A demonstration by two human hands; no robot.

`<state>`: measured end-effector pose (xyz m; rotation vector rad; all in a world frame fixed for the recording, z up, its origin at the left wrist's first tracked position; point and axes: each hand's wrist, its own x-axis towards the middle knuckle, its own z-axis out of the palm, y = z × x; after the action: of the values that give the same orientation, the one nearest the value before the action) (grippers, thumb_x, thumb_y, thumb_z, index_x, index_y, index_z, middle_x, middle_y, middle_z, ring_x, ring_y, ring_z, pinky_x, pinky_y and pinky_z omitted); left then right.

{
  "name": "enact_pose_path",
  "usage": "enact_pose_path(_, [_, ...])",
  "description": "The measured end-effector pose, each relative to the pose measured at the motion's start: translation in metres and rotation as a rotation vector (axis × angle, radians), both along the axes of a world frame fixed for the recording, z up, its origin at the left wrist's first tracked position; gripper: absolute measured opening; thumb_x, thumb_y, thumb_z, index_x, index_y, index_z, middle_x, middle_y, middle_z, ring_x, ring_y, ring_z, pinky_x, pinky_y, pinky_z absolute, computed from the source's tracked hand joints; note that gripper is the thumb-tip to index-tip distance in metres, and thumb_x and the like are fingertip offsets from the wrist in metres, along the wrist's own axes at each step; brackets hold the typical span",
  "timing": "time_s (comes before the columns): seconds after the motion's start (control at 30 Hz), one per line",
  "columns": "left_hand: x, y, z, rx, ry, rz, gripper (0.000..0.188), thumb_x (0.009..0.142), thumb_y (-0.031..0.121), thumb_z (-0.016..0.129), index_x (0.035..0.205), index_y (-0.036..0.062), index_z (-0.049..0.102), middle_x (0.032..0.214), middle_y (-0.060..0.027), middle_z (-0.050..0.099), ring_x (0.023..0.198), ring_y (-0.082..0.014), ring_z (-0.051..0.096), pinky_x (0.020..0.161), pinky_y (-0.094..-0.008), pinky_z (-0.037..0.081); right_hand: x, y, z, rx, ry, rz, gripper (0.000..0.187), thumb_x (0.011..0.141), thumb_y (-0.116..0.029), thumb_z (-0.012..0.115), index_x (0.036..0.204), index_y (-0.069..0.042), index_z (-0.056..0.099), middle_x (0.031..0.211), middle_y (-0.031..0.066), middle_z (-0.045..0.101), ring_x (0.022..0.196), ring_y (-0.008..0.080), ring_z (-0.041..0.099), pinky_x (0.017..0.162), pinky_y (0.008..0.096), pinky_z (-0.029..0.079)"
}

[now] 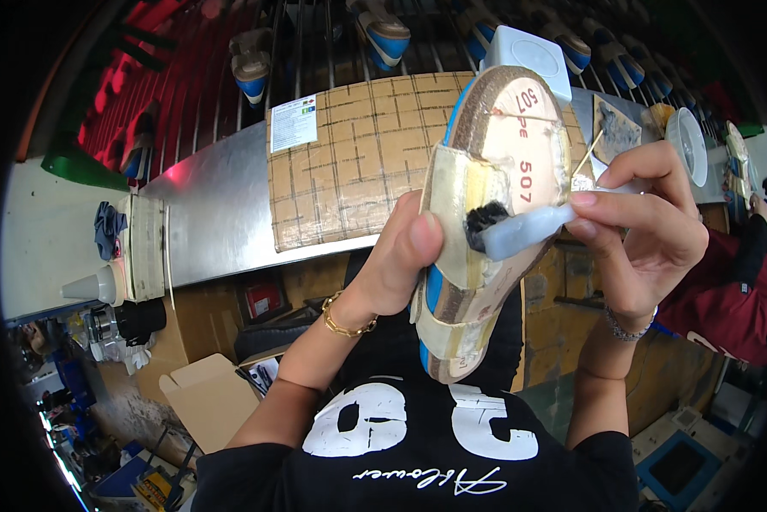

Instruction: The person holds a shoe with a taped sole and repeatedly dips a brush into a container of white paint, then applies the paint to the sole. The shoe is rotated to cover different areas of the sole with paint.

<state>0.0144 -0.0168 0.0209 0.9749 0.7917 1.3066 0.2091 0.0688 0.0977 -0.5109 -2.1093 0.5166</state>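
Pinching a black-bristled brush (528,232), the right hand (656,229); left hand (396,269) (thumb in front) gripping a blue-edged shoe (492,141).

1 taped carton (341,171) flat on metal tabletop (209,230), close to near edge. 1 white label (294,124) at carton's far-left corner. 1 white unit (533,55) near tabletop's far edge. Past far edge: rack (319,43), several blue-edged shoes (251,72). Past left edge: 1 dark cloth (108,230). Below near edge, left: 1 open box (206,397). 1 co-worker (725,294), maroon top, off right.
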Motion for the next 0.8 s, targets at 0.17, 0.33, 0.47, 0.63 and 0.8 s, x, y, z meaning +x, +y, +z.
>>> enact_pose_path(0.17, [0.005,0.001,0.008,-0.053,-0.122,-0.026,0.122,0.072,0.094,0.045,0.140,-0.0080,0.046,0.126,-0.0212,0.063,0.114,-0.0262,0.065,0.096,-0.0366,0.054,0.002,0.000,0.001,0.016,-0.025,0.011,0.025,0.062,-0.004,0.081,0.087,-0.004,0.077,0.091,0.0104,0.059,0.081,0.0173,0.053,0.071,0.0264,0.037])
enact_pose_path(0.33, [0.009,0.000,0.015,-0.080,-0.171,-0.057,0.119,0.077,0.092,0.039,0.145,-0.0057,0.040,0.130,-0.0210,0.061,0.115,-0.0260,0.065,0.095,-0.0361,0.054,0.006,0.001,-0.002,0.037,-0.030,0.028,0.027,0.059,-0.002,0.080,0.086,-0.004,0.077,0.092,0.0107,0.059,0.083,0.0189,0.053,0.074,0.0284,0.038])
enact_pose_path(0.47, [0.009,0.000,0.019,-0.094,-0.159,-0.040,0.114,0.083,0.089,0.030,0.147,-0.0044,0.037,0.134,-0.0217,0.058,0.118,-0.0265,0.063,0.098,-0.0368,0.053,0.008,0.001,-0.001,0.057,-0.058,0.046,0.029,0.056,-0.001,0.081,0.084,-0.005,0.078,0.092,0.0111,0.059,0.082,0.0189,0.053,0.074,0.0287,0.038])
enact_pose_path(0.63, [0.005,0.004,0.013,-0.105,-0.204,-0.082,0.112,0.083,0.089,0.023,0.153,0.0024,0.027,0.147,-0.0219,0.044,0.131,-0.0314,0.052,0.107,-0.0433,0.046,0.006,-0.002,0.002,0.083,-0.107,0.080,0.026,0.054,-0.001,0.082,0.079,-0.008,0.078,0.087,0.0094,0.059,0.077,0.0182,0.053,0.071,0.0287,0.039])
enact_pose_path(0.8, [0.009,0.007,0.016,-0.078,-0.241,0.092,0.099,0.093,0.080,0.021,0.149,-0.0007,0.035,0.137,-0.0192,0.056,0.119,-0.0224,0.061,0.098,-0.0338,0.053,-0.016,0.015,-0.008,-0.092,0.083,-0.065,0.022,0.073,0.000,0.080,0.094,-0.002,0.078,0.088,0.0072,0.061,0.082,0.0157,0.055,0.073,0.0247,0.041])
